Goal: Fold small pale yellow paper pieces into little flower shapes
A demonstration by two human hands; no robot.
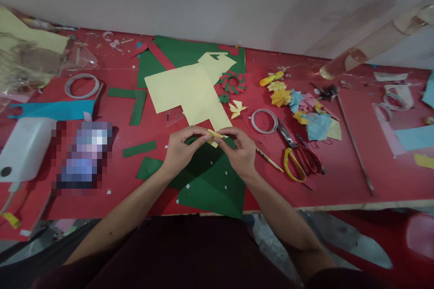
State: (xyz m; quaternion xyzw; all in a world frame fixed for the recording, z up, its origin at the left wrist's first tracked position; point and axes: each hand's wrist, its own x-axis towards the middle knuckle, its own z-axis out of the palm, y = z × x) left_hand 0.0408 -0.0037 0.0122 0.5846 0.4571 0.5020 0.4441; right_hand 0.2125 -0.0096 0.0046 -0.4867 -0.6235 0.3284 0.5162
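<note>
My left hand [185,148] and my right hand [240,150] meet over the table's near middle, both pinching a small folded piece of yellow paper [215,134] between the fingertips. Under them lies a dark green paper sheet [210,180] that reaches the table's front edge. Just beyond the hands lies a large pale yellow sheet [190,90], partly over more green paper [183,52].
Red-handled scissors [300,158], a tape ring [264,120] and a thin pencil [269,159] lie right of my hands. Folded paper shapes [298,104] and a green-red paper wreath [232,83] sit farther back. A white device [23,149] and a wire coil [82,86] are at left.
</note>
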